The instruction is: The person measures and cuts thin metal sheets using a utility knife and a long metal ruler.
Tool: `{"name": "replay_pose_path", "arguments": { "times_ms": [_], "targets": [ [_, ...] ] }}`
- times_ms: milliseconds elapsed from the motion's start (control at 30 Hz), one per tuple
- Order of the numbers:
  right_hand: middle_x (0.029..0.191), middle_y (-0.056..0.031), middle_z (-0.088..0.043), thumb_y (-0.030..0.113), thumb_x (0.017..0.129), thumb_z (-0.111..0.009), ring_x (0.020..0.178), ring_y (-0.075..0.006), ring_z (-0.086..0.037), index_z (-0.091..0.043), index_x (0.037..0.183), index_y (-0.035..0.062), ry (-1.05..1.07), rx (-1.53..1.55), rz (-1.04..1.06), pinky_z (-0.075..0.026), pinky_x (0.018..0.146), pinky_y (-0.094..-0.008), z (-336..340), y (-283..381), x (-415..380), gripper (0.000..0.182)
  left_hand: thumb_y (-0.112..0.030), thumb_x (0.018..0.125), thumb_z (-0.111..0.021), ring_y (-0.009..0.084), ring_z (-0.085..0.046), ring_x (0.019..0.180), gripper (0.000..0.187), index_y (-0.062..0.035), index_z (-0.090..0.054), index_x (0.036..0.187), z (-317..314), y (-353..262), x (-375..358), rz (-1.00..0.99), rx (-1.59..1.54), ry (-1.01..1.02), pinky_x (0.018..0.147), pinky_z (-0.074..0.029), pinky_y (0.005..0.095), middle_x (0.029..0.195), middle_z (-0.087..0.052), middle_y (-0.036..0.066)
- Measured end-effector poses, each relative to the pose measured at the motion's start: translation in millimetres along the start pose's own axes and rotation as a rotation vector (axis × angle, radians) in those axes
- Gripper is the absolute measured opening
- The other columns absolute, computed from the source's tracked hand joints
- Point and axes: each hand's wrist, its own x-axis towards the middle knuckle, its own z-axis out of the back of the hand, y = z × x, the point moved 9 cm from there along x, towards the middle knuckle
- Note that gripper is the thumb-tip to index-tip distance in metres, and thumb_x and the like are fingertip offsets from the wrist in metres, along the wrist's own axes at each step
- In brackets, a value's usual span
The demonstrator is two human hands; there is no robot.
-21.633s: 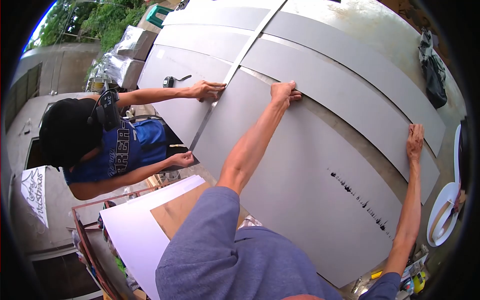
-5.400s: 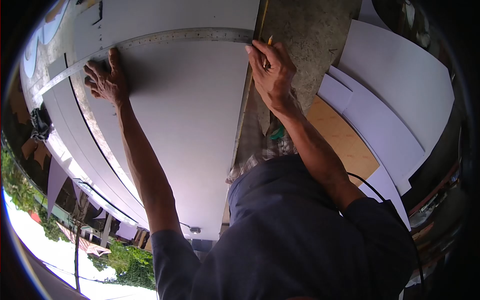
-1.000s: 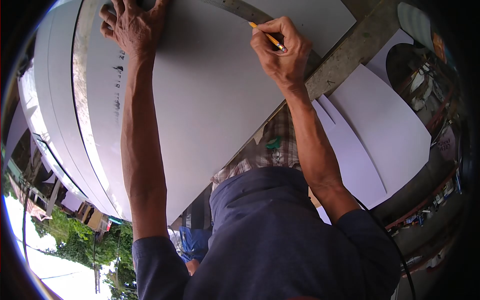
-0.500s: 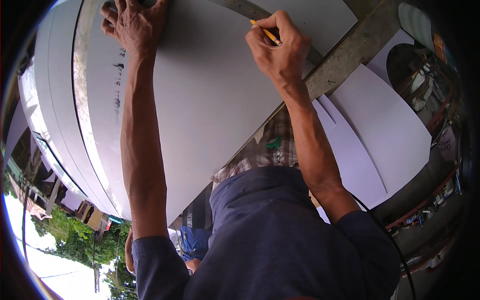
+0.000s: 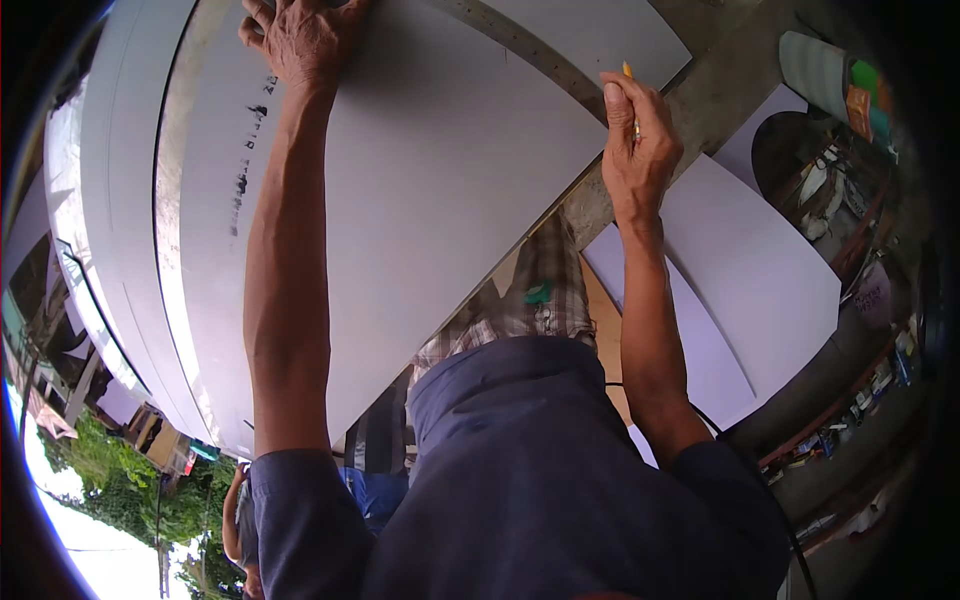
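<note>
A large pale grey sheet (image 5: 430,200) lies in front of me, with dark smudged printing near its left side. A metal ruler (image 5: 530,50) crosses its upper part and looks curved in this lens. My left hand (image 5: 310,42) presses on the sheet at the top, fingers spread and partly cut off by the frame edge. By the sheet's right edge, near the ruler's end, my right hand (image 5: 640,145) is closed around a yellow pencil (image 5: 627,70). The pencil's upper end sticks up past the fingers. It appears lifted off the sheet.
More pale sheets (image 5: 745,260) lie lower down on the right, beside a shelf (image 5: 830,440) of small items. A black cable (image 5: 775,490) runs by my right arm. At the lower left, another person (image 5: 240,525) is partly visible beyond my left sleeve.
My right hand has moved right with the pencil, from the ruler's middle to near its end at the sheet's edge, and turned more upright. My left hand stays on the sheet; the view shifted slightly.
</note>
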Motion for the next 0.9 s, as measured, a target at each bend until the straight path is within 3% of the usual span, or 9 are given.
{"name": "replay_pose_path", "arguments": {
  "times_ms": [233,267,300,400,467,533,767,800,900],
  "targets": [
    [0.103,-0.0123,-0.067,0.009,0.084,-0.075,0.100,-0.0316,-0.061,-0.067,0.110,0.0037,-0.023,-0.302,0.268,-0.050,0.085,-0.0427,-29,16,-23,0.028,-0.072,0.083,-0.054,0.0409,-0.010,0.149,0.102,-0.0006,-0.030,0.151,3,23,6,0.016,-0.202,0.028,0.120,-0.005,0.0523,0.161,-0.023,0.017],
    [0.102,-0.0125,-0.068,0.009,0.084,-0.074,0.099,-0.0319,-0.061,-0.067,0.109,0.0039,-0.015,-0.323,0.281,-0.050,0.083,-0.0433,-31,22,-22,0.026,-0.058,0.085,-0.064,0.0404,-0.042,0.136,0.084,0.0045,-0.047,0.139,35,17,-6,-0.059,-0.139,-0.298,0.112,-0.032,0.0536,0.144,-0.048,0.025],
    [0.100,-0.0129,-0.068,0.009,0.085,-0.074,0.097,-0.0323,-0.062,-0.068,0.108,0.0030,-0.009,-0.333,0.334,-0.050,0.082,-0.0437,-29,28,-24,0.025,-0.081,0.078,-0.051,0.0401,-0.026,0.142,0.108,0.0001,-0.035,0.147,11,35,-1,-0.079,-0.404,-0.189,0.114,-0.016,0.0574,0.150,-0.040,0.017],
    [0.096,-0.0117,-0.070,0.009,0.085,-0.075,0.091,-0.0316,-0.065,-0.069,0.107,0.0013,-0.003,-0.315,0.390,-0.052,0.081,-0.0425,-32,27,-25,0.024,-0.060,0.087,-0.060,0.0450,-0.026,0.143,0.092,0.0023,-0.032,0.148,0,58,-21,0.069,-0.620,-0.172,0.118,-0.021,0.0508,0.153,-0.034,0.024],
    [0.095,-0.0111,-0.070,0.013,0.086,-0.074,0.091,-0.0305,-0.065,-0.069,0.108,0.0011,0.013,-0.336,0.417,-0.052,0.081,-0.0419,-31,29,-24,0.025,-0.038,0.088,-0.069,0.0375,-0.048,0.131,0.077,0.0023,-0.038,0.145,45,57,-79,0.144,-0.800,-0.133,0.110,-0.038,0.0440,0.143,-0.047,0.025],
    [0.095,-0.0105,-0.068,0.015,0.086,-0.075,0.090,-0.0298,-0.064,-0.069,0.111,0.0017,0.040,-0.316,0.432,-0.051,0.082,-0.0417,-31,26,-19,0.029,-0.031,0.090,-0.068,0.0278,-0.070,0.082,0.056,0.0012,-0.054,0.133,70,67,-148,0.271,-1.046,-0.209,0.077,-0.055,0.0380,0.107,-0.070,0.022],
    [0.100,-0.0120,-0.065,0.012,0.087,-0.071,0.094,-0.0286,-0.064,-0.067,0.114,0.0005,0.286,-0.266,0.225,-0.052,0.083,-0.0412,-56,-31,6,0.029,-0.026,0.095,-0.064,0.0106,-0.062,0.068,0.041,0.0016,-0.063,0.125,39,115,-408,0.716,-0.988,-0.018,0.060,-0.050,0.0281,0.078,-0.071,0.009],
    [0.102,-0.0127,-0.063,0.012,0.091,-0.067,0.083,-0.0239,-0.067,-0.065,0.114,-0.0013,0.302,-0.228,0.334,-0.055,0.070,-0.0375,-64,-42,9,0.028,-0.025,0.095,-0.064,0.0098,-0.061,0.068,0.040,0.0015,-0.063,0.124,42,119,-431,0.767,-1.002,-0.034,0.059,-0.050,0.0273,0.079,-0.071,0.008],
    [0.101,-0.0118,-0.063,0.012,0.094,-0.061,0.070,-0.0182,-0.068,-0.064,0.114,-0.0023,0.453,0.080,-0.038,-0.054,0.055,-0.0311,-72,-49,6,0.024,-0.025,0.095,-0.064,0.0078,-0.059,0.066,0.039,0.0017,-0.064,0.124,60,130,-483,0.903,-1.075,-0.085,0.057,-0.048,0.0250,0.080,-0.071,0.007]
  ]
}}
